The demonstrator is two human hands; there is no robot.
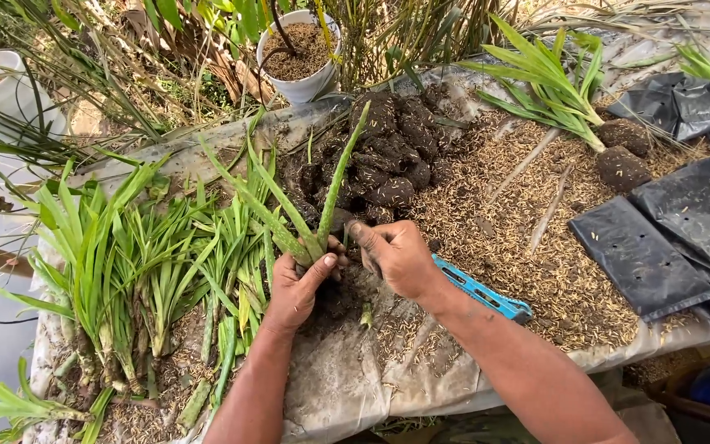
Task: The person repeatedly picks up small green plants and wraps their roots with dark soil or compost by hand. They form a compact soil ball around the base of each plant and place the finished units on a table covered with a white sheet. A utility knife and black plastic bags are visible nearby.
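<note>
Gripping at the base, an aloe-like plant [310, 205] is held upright over the sheet-covered table [347, 386]. The left hand [296, 288] is clamped around the plant's base from below, thumb pressed across the stem. The right hand [396, 256] is closed on the same base from the other side, fingers soiled; the two hands are almost touching.

Positions relative to the plant:
- Just behind it, a heap of dark soil clumps [392, 156] is piled on the table.
- Further behind, a white pot [301, 49] filled with husk mix is seen.
- To its left, a row of green leafy shoots [125, 255] is laid out, roots toward the near edge.
- To its right, a spread of rice husk [527, 222] is seen, with a blue tool [482, 292] lying partly under the right forearm. What kind of tool cannot be told.
- Far right, black perforated nursery bags [659, 247] are stacked flat.
- Upper right, another leafy plant with a root ball [622, 168] is lying on the husk.

Roots of the held plant are hidden by the hands.
</note>
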